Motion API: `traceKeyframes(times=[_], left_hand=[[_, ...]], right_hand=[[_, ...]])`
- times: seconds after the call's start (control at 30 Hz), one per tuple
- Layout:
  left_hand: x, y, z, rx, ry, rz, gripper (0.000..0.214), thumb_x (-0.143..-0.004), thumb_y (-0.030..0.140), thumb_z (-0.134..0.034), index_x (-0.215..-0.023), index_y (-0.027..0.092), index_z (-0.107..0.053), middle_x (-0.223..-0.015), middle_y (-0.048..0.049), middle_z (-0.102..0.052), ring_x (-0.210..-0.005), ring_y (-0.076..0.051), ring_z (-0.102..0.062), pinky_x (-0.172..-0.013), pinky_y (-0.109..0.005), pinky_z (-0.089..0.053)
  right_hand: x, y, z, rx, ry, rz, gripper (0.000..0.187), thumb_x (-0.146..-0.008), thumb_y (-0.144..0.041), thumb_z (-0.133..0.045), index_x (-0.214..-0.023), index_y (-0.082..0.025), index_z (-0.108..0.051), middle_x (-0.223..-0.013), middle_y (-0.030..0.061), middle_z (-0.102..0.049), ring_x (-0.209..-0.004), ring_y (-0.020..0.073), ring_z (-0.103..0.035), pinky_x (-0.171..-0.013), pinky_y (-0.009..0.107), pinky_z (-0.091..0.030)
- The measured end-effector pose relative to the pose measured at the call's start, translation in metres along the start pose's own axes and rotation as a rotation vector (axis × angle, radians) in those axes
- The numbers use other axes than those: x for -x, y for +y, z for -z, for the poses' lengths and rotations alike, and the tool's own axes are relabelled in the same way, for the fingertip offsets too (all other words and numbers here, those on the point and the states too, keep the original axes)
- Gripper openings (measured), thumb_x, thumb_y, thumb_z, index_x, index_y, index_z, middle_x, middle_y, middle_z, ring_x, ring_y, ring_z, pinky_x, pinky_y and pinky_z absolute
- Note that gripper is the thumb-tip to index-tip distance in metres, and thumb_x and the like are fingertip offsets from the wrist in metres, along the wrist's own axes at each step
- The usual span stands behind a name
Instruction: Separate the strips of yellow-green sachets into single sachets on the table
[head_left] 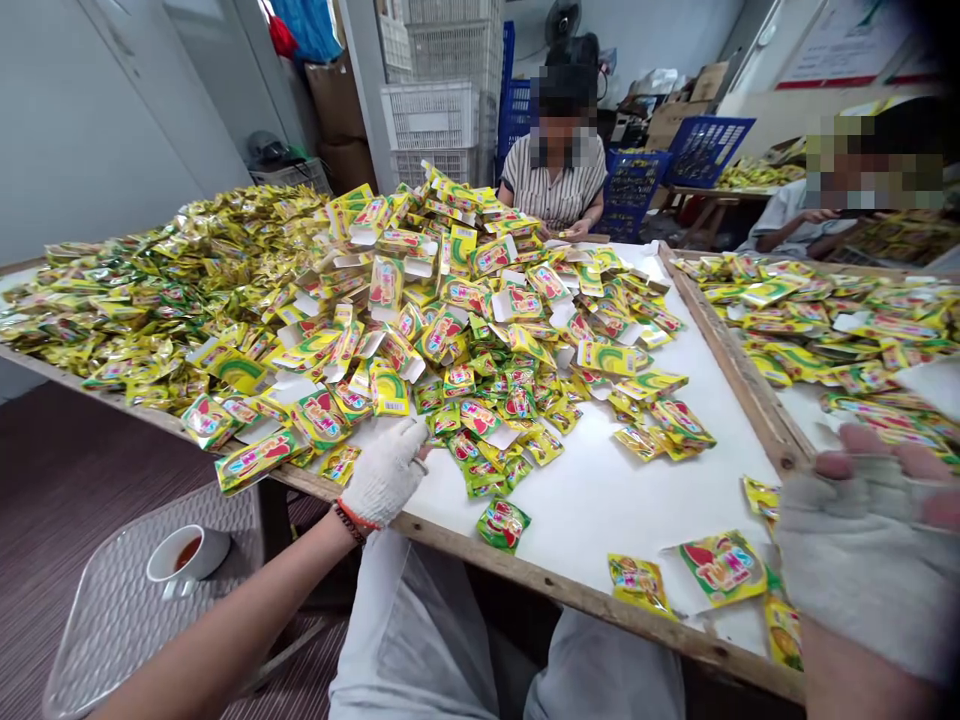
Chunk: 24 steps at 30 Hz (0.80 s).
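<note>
My left hand (384, 472), in a white knit glove with a red cuff, rests at the near edge of a big heap of yellow-green sachets and small cartons (450, 300) on a white table (600, 490); its fingers curl onto the packets, and what they hold is hidden. My right hand (874, 550), also gloved with bare fingertips, hovers close to the camera at the right, fingers bent, above loose sachets (721, 567) near the table's wooden front rim (570, 590).
A second table (825, 330) with more sachets adjoins on the right. Two other people sit at the far side (559, 170) and far right (840, 210). White and blue crates (435, 110) stand behind. A cup of tea (186, 555) sits on a stool at lower left.
</note>
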<state>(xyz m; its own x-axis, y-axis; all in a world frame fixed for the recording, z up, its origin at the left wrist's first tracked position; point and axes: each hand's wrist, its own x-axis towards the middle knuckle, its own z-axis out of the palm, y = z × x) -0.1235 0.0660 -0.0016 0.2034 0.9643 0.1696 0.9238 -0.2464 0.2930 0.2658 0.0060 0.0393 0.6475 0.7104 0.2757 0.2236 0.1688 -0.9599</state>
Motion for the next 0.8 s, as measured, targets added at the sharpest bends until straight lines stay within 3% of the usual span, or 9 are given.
traceKeyframes(times=[0.07, 0.1, 0.17, 0.2, 0.23, 0.37, 0.5, 0.67, 0.8], left_hand=[[0.001, -0.005, -0.002, -0.122, 0.010, 0.025, 0.016, -0.087, 0.019, -0.044, -0.095, 0.018, -0.057, -0.097, -0.0066, -0.059, -0.089, -0.019, -0.057, -0.075, -0.029, -0.042], [0.003, -0.005, -0.004, -0.135, 0.013, 0.023, 0.016, -0.088, 0.021, -0.043, -0.094, 0.018, -0.058, -0.097, -0.0065, -0.058, -0.088, -0.019, -0.056, -0.075, -0.029, -0.042], [0.005, 0.003, -0.010, -0.095, -0.001, -0.019, 0.018, -0.091, 0.028, -0.043, -0.093, 0.019, -0.058, -0.096, -0.0060, -0.058, -0.087, -0.018, -0.056, -0.075, -0.028, -0.042], [0.006, 0.010, -0.013, -0.069, -0.021, -0.045, 0.020, -0.091, 0.032, -0.043, -0.092, 0.019, -0.058, -0.094, -0.0057, -0.058, -0.086, -0.018, -0.056, -0.075, -0.028, -0.042], [0.006, 0.018, -0.017, -0.054, -0.049, -0.073, 0.022, -0.091, 0.035, -0.043, -0.091, 0.019, -0.058, -0.094, -0.0055, -0.058, -0.085, -0.018, -0.056, -0.075, -0.028, -0.042], [-0.001, 0.049, -0.032, -0.092, -0.144, -0.120, 0.031, -0.082, 0.045, -0.057, -0.099, 0.020, -0.057, -0.101, -0.0073, -0.057, -0.089, -0.022, -0.056, -0.074, -0.032, -0.044], [-0.004, 0.057, -0.044, -0.020, -0.207, -0.085, 0.036, -0.075, 0.039, -0.064, -0.106, 0.021, -0.057, -0.108, -0.0085, -0.058, -0.094, -0.025, -0.057, -0.078, -0.033, -0.044], [0.005, 0.039, -0.045, 0.280, -0.254, 0.045, 0.038, -0.083, 0.039, -0.054, -0.117, 0.023, -0.054, -0.106, -0.0053, -0.063, -0.096, -0.021, -0.059, -0.081, -0.029, -0.044], [0.006, 0.033, -0.030, 0.183, -0.170, -0.076, 0.031, -0.086, 0.048, -0.050, -0.094, 0.020, -0.060, -0.091, -0.0047, -0.061, -0.082, -0.020, -0.058, -0.070, -0.029, -0.042]], right_hand=[[0.012, -0.003, -0.020, -0.259, -0.078, -0.122, 0.032, -0.077, -0.040, -0.056, -0.107, -0.033, -0.066, -0.125, 0.0111, -0.059, -0.078, 0.0177, -0.065, -0.062, 0.039, -0.043], [0.022, 0.000, -0.037, -0.252, -0.229, -0.222, 0.031, -0.074, -0.039, -0.061, -0.102, -0.029, -0.067, -0.114, 0.0110, -0.064, -0.069, 0.0157, -0.064, -0.062, 0.037, -0.045], [0.046, 0.011, -0.075, -0.016, -0.491, -0.310, 0.030, -0.075, -0.041, -0.061, -0.099, -0.023, -0.064, -0.092, 0.0072, -0.068, -0.062, 0.0162, -0.061, -0.054, 0.031, -0.044], [0.057, 0.019, -0.094, 0.156, -0.656, -0.288, 0.030, -0.078, -0.041, -0.057, -0.099, -0.020, -0.064, -0.083, 0.0058, -0.067, -0.063, 0.0171, -0.061, -0.055, 0.030, -0.044], [0.066, 0.027, -0.112, 0.348, -0.736, -0.191, 0.029, -0.080, -0.039, -0.054, -0.098, -0.018, -0.064, -0.081, 0.0053, -0.066, -0.066, 0.0176, -0.060, -0.060, 0.030, -0.045], [0.082, 0.051, -0.151, 0.684, -0.773, 0.068, 0.024, -0.074, -0.034, -0.062, -0.091, -0.016, -0.064, -0.098, 0.0099, -0.061, -0.086, 0.0218, -0.057, -0.075, 0.031, -0.042], [0.079, 0.058, -0.148, 0.839, -0.777, 0.147, 0.016, -0.074, -0.029, -0.062, -0.086, -0.018, -0.060, -0.094, 0.0095, -0.062, -0.085, 0.0211, -0.057, -0.070, 0.028, -0.039], [0.070, 0.062, -0.124, 0.721, -0.789, -0.021, 0.014, -0.074, -0.028, -0.057, -0.084, -0.020, -0.059, -0.074, 0.0019, -0.064, -0.066, 0.0166, -0.056, -0.057, 0.024, -0.037], [0.068, 0.063, -0.110, 0.597, -0.771, 0.011, 0.019, -0.074, -0.030, -0.053, -0.087, -0.019, -0.063, -0.075, 0.0025, -0.066, -0.066, 0.0167, -0.057, -0.059, 0.025, -0.039]])
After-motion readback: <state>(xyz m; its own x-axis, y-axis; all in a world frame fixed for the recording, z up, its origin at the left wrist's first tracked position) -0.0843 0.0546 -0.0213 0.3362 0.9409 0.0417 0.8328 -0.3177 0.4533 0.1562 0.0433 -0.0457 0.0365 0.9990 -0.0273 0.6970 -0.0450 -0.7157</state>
